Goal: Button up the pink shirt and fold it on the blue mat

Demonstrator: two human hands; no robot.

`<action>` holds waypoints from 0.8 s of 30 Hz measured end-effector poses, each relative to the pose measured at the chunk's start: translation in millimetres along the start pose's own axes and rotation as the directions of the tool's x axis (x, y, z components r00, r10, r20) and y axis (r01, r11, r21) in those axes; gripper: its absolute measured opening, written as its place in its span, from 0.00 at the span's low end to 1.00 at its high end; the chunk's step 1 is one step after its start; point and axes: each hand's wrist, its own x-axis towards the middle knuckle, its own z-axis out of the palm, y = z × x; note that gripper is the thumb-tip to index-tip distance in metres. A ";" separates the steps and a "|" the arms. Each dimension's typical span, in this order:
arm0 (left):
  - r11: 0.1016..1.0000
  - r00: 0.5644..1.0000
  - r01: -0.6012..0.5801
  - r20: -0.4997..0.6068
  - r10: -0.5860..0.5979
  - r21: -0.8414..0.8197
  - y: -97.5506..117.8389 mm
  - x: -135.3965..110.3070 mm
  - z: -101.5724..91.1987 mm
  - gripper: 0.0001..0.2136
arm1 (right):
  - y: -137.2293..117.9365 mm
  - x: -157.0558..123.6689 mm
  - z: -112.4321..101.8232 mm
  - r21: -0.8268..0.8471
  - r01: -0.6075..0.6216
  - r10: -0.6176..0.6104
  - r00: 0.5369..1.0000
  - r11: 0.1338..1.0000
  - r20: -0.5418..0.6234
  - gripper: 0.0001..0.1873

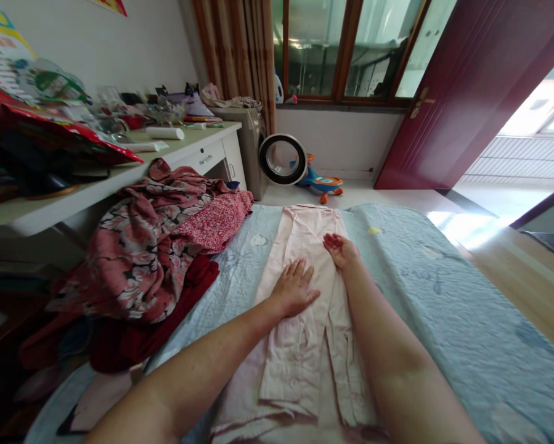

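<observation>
A pale pink shirt (299, 345) lies folded lengthwise on a light blue quilted bedspread (443, 308), stretching away from me. My left hand (295, 287) rests flat on the shirt's middle with fingers spread, open. My right hand (340, 250) lies farther up on the shirt, fingers stretched and pressed on the fabric, open. Neither hand holds anything.
A heap of red floral clothes (161, 246) sits on the bed's left side. A cluttered white desk (184, 145) stands at the left. Beyond the bed are a round fan (282, 159), a toy ride-on (325, 183), brown curtains (240, 49) and a dark red open door (471, 86).
</observation>
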 end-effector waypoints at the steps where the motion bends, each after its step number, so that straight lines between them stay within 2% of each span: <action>1: 1.000 1.000 0.003 -0.008 -0.003 -0.019 0.4 -0.5 -1.3 0.31 | -2.1 2.1 -1.2 -0.001 -0.022 0.022 1.000 1.000 0.003 0.06; 3: 0.996 0.997 0.062 -0.036 -0.065 -0.070 1.1 -2.0 -5.5 0.29 | -4.2 6.0 -0.5 -0.025 -0.051 0.051 0.999 0.998 0.000 0.07; 5: 0.968 0.976 0.201 -0.057 -0.212 -0.152 1.3 -4.6 -12.0 0.26 | -4.0 8.9 3.6 -0.071 -0.057 0.056 0.998 0.996 -0.014 0.07; 7: 0.902 0.932 0.331 -0.052 -0.358 -0.276 0.5 -9.3 -19.7 0.24 | -2.2 9.7 9.4 -0.133 -0.038 0.035 0.999 0.990 -0.026 0.07; 9: 0.822 0.902 0.379 -0.030 -0.432 -0.426 -1.1 -17.0 -27.1 0.24 | 0.5 6.9 15.9 -0.210 0.008 -0.014 1.000 0.978 -0.028 0.07; 12: 0.660 0.877 0.400 0.056 -0.477 -0.636 -2.5 -33.4 -33.9 0.23 | 5.2 -4.6 25.9 -0.352 0.125 -0.128 0.992 0.928 0.015 0.10; 14: 0.543 0.877 0.405 0.145 -0.458 -0.736 -2.4 -45.6 -34.4 0.21 | 7.6 -16.1 32.8 -0.445 0.213 -0.196 0.977 0.870 0.086 0.14; 16: 0.474 0.891 0.377 0.173 -0.419 -0.796 -2.3 -57.2 -32.8 0.18 | 9.2 -29.0 40.0 -0.504 0.281 -0.226 0.960 0.817 0.169 0.17; 17: 0.467 0.899 0.352 0.153 -0.411 -0.811 -2.5 -62.5 -31.8 0.16 | 9.9 -35.6 43.4 -0.533 0.313 -0.232 0.949 0.786 0.215 0.18; 18: 0.477 0.904 0.323 0.117 -0.412 -0.817 -3.0 -67.4 -31.0 0.16 | 10.6 -42.2 46.5 -0.583 0.358 -0.239 0.932 0.730 0.272 0.19; 19: 0.497 0.907 0.293 0.072 -0.416 -0.817 -3.6 -72.0 -30.5 0.15 | 11.2 -48.7 49.3 -0.649 0.417 -0.242 0.907 0.636 0.346 0.20; 22: 0.537 0.900 0.248 -0.013 -0.436 -0.806 -4.4 -85.7 -30.9 0.16 | 14.1 -66.7 54.7 -0.781 0.597 -0.159 0.802 0.184 0.576 0.23; 23: 0.518 0.893 0.259 -0.003 -0.450 -0.815 -3.6 -90.9 -31.4 0.16 | 15.5 -71.9 55.6 -0.782 0.621 -0.114 0.782 0.059 0.613 0.24; 24: 0.476 0.884 0.280 0.031 -0.466 -0.834 -2.2 -96.7 -32.1 0.17 | 17.0 -76.3 56.1 -0.779 0.627 -0.080 0.776 -0.013 0.626 0.25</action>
